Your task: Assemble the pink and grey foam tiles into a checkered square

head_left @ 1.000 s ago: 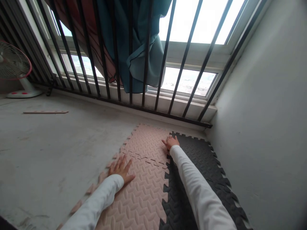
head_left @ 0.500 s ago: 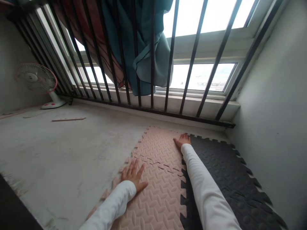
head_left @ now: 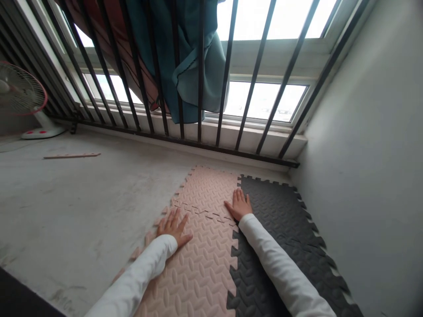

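Observation:
Pink foam puzzle mats (head_left: 205, 259) lie on the concrete floor, interlocked with black foam puzzle mats (head_left: 280, 229) on their right. My left hand (head_left: 173, 226) rests flat with fingers spread near the left edge of the pink mat, just below the seam between two pink tiles. My right hand (head_left: 239, 204) lies flat, fingers stretched out, across the toothed seam where pink meets black. Both arms wear white sleeves. Neither hand holds anything.
Bare concrete floor (head_left: 82, 198) stretches to the left. A black barred railing (head_left: 198, 88) and windows run along the far side, with teal and red cloth (head_left: 185, 57) hanging behind the bars. A fan (head_left: 23, 101) and a wooden strip (head_left: 71, 155) sit far left. A grey wall (head_left: 370, 154) stands right.
My right hand has slid back toward me along the pink-black seam. My left hand stays flat in about the same spot on the pink mat. The view has shifted slightly.

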Demonstrator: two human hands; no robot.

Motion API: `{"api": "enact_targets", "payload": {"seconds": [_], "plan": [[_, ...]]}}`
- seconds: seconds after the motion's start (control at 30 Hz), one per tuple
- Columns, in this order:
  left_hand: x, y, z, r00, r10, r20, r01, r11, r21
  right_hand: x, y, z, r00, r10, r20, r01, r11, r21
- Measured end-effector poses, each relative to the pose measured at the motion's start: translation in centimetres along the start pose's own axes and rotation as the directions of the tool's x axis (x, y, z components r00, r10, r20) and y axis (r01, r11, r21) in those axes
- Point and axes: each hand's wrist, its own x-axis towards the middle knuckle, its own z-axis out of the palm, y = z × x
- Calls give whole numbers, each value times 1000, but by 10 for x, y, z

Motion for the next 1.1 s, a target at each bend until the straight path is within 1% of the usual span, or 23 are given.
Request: {"api": "enact_targets", "payload": {"seconds": [0.03,0.07,0.13,0.17,0.23,0.3,0.37,0.43,0.47,0.53,0.57,0.6,0.63,0.67,0.73,0.8,0.87,0.93,1.0,1.07,1.1], "plan": [[0,0,-1,1000,-3,3,3,1000,5,-5,-2,2,1000,19,-4,-19,1000,11],[0,0,-1,1000,-3,8,3,1000,7,-11,-5,2,999,17,-45,-16,1000,18],[0,1,-2,1000,-6,18,5,1000,17,-24,-10,3,991,-48,-128,51,998,26],[0,1,-2,1000,-6,19,6,1000,24,-30,-13,4,988,-89,-130,93,995,29],[0,1,-2,1000,-11,14,11,999,37,-41,-17,6,989,-132,-63,135,990,50],[0,2,-1,1000,-20,3,20,999,40,-48,-21,8,995,-103,13,101,991,89],[-1,2,0,1000,-22,-14,22,999,28,-53,-30,9,998,-58,8,56,990,130],[-1,2,0,999,-23,-34,24,1000,20,-57,-44,11,996,-86,-28,89,984,154],[-1,2,0,999,-23,-41,24,999,22,-59,-54,12,991,-129,-35,133,979,155],[-2,3,-1,999,-20,-42,22,999,43,-62,-73,14,981,-193,9,189,968,163],[-3,3,-2,999,-18,-38,20,998,56,-62,-82,15,983,-181,41,171,969,180],[-3,3,-2,999,-16,-35,18,998,66,-61,-91,15,988,-144,55,130,971,199],[-3,2,-2,999,-13,-35,16,997,76,-60,-99,15,992,-114,46,101,970,221],[-3,2,-2,999,-9,-42,12,997,82,-58,-105,15,993,-115,21,107,965,241],[-2,1,0,998,3,-68,4,995,95,-56,-114,16,982,-188,-22,187,946,263],[-1,0,3,995,16,-95,-6,994,107,-55,-120,19,966,-259,-4,250,929,274],[0,-2,5,994,21,-106,-10,994,105,-55,-124,22,971,-238,17,224,932,284],[0,-3,7,993,31,-117,-20,995,96,-55,-127,23,977,-214,-4,206,936,285],[-1,-5,8,989,48,-137,-35,995,94,-55,-127,19,974,-224,19,210,936,283],[0,-6,9,986,57,-160,-42,995,93,-54,-122,14,972,-223,80,191,938,290],[0,-7,10,985,54,-162,-39,995,92,-54,-116,11,980,-183,82,153,945,289]]}}
